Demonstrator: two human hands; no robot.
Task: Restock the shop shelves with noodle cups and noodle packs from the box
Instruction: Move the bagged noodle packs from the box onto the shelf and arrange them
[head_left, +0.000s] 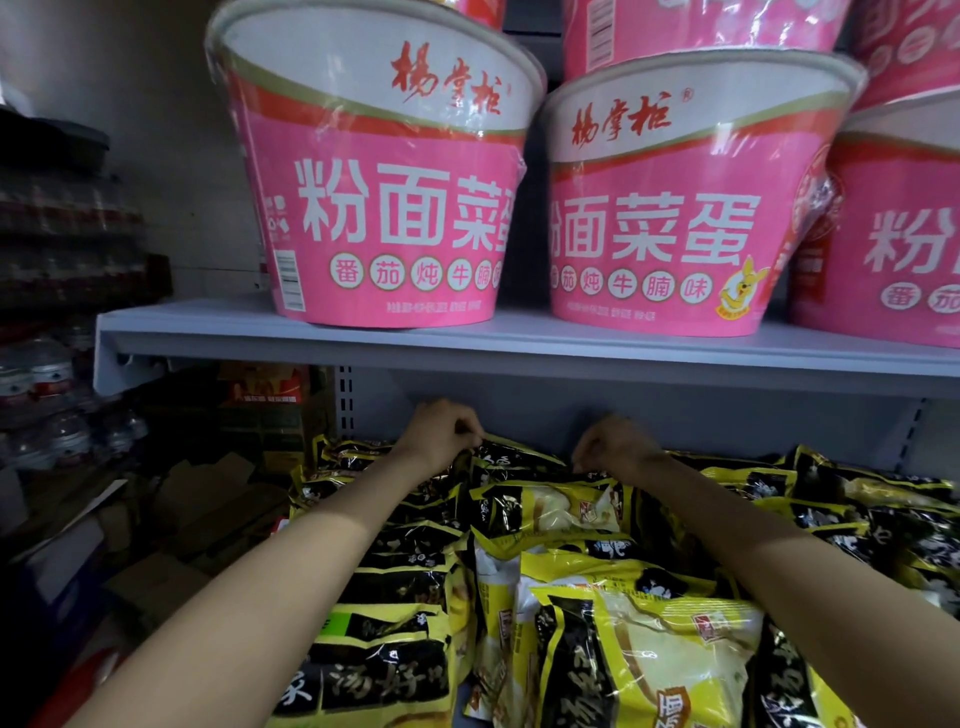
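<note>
Both hands (524, 441) (fingers curled) pinch rear noodle packs (519, 460) — beneath pink cups (384, 208).

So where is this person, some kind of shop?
Most likely a small grocery shop. Big pink noodle cups stand on a grey metal shelf, yellow-and-black noodle packs are piled on the shelf below, and bottled drinks are stacked at the left.

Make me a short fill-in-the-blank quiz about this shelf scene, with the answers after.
1. The cups on the upper shelf are mostly ____ in colour.
2. The packs lie on the shelf ____ the cups.
3. The left hand and right hand both pinch a ____ at the back.

Answers: pink; below; pack
</note>
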